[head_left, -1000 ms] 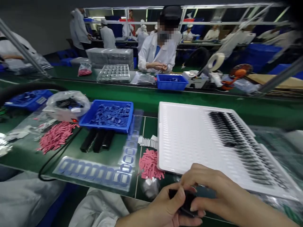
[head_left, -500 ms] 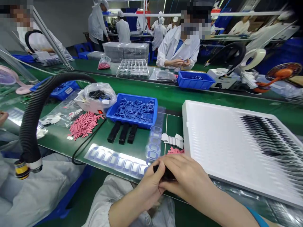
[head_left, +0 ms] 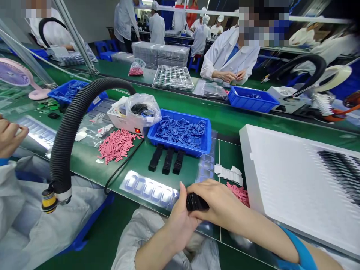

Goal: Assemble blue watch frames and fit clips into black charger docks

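Both my hands meet at the near edge of the green bench, closed together on a small black part (head_left: 196, 203). My left hand (head_left: 180, 219) cups it from below with the thumb up. My right hand (head_left: 218, 202) covers it from above, fingers curled over it. Just beyond them lie a clear strip of blue ring-shaped pieces (head_left: 150, 190), three black bars (head_left: 168, 162), a blue bin of blue parts (head_left: 181, 131) and a small pile of pink pieces (head_left: 239, 193).
A white foam tray (head_left: 284, 180) with rows of black parts (head_left: 341, 170) fills the right. A black corrugated hose (head_left: 71, 123) arcs at left over a pink pile (head_left: 116, 144). A co-worker's hand (head_left: 9, 135) is far left; people in white coats work across the belt.
The view has swung left, so the tray slid right and the hose came into sight. My hands stay closed together on the black part, now with my left thumb raised.
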